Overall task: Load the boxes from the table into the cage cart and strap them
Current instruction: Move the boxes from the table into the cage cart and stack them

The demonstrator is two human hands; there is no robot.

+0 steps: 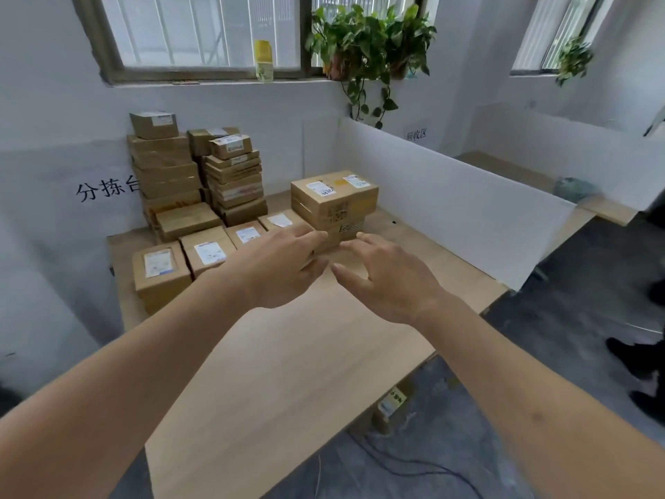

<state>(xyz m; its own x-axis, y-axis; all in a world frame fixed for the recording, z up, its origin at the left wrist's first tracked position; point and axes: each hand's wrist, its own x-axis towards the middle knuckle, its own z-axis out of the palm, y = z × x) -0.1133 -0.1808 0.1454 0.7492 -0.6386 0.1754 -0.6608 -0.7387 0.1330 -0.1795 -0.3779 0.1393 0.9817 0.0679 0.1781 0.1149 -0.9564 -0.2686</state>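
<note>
up on the window sill (230, 82) a yellow-and-white carton (263, 60) stands upright against the glass, and right of it two leafy potted plants (372, 43) crowd the corner, one vine trailing down the wall. over at the second window, a smaller plant (573, 59) hangs off its ledge. a white partition board (449, 196) runs along the far right edge, standing on edge, with black characters (416, 133) on the wall just behind it. more black characters (106, 189) on the left wall. beyond the partition, a blurry greenish bundle (572, 189) lies on a second wooden surface. down on the grey floor (539, 408), thin cables (396, 462) snake about, and dark shoes (628, 349) show at the right edge.
</note>
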